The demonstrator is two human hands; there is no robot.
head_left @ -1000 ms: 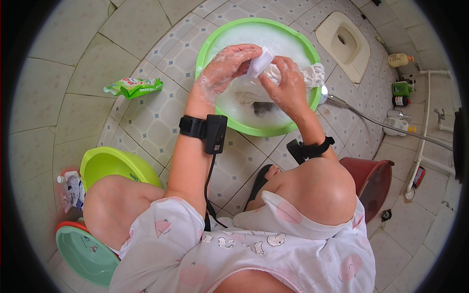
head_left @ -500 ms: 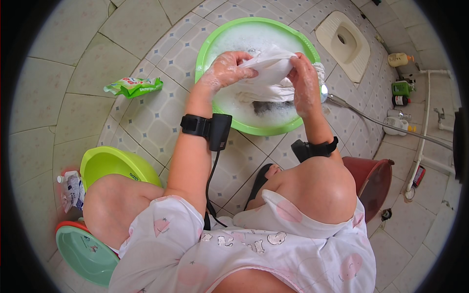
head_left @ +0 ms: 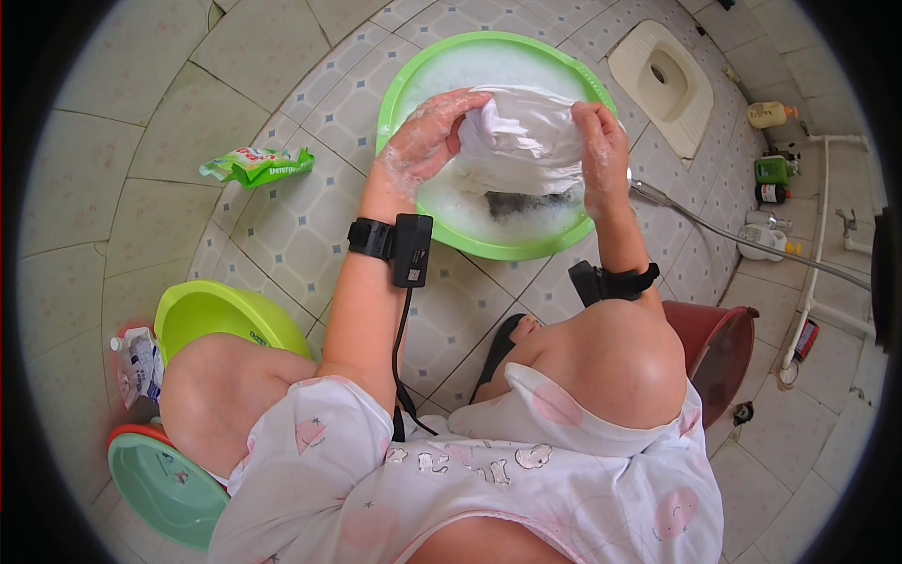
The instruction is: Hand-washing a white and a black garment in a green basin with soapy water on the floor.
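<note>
A wet white cloth garment (head_left: 531, 132) is stretched between my two hands above a round green basin (head_left: 390, 103). My left hand (head_left: 427, 136), streaked with suds, is closed on the garment's left end. At its right end, the fingers of my right hand (head_left: 601, 141) pinch the fabric. Below the cloth, the basin holds foamy water (head_left: 451, 211), and a dark piece of fabric (head_left: 526, 203) shows at the surface. What kind of garment the white cloth is cannot be made out.
A green-and-white detergent bag (head_left: 258, 166) lies left on the tiles. Lime (head_left: 225, 305) and teal (head_left: 160, 489) basins stand at lower left, a dark red bucket (head_left: 719, 348) at right. A shower head hose (head_left: 723, 226) runs right of the basin, near a squat toilet (head_left: 658, 85) and several bottles.
My hands have moved apart, the right one shifting rightward. The white cloth, bunched before, is now spread wider between them.
</note>
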